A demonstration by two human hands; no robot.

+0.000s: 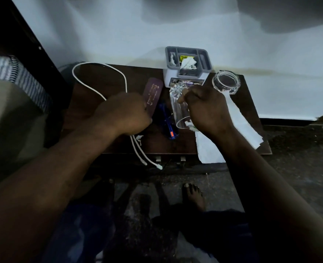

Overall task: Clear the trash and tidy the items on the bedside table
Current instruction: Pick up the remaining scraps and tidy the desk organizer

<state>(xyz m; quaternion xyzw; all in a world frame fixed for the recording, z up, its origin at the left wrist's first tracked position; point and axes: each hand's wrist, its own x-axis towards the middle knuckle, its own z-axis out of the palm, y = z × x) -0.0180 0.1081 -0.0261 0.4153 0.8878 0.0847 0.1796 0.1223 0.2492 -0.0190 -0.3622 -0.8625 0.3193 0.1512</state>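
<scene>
Bedside table bears one cable, one jar, one tumbler gripped by right hand; left hand curled, hold unclear.

The organiser box sits at the bedside table's 12 o'clock, the jar at 2. The cable lies at 10, the paper at 4

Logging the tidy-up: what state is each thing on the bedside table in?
Tumbler: tipped over, gripped by right hand.
Left hand: curled beside maroon case; grip unclear.
White cable: loosely looped, ends overhanging table.
Glass jar: upright, lidless.
Organizer: holds crumpled tissue.
Paper sheet: flat, overhanging table edge.
</scene>
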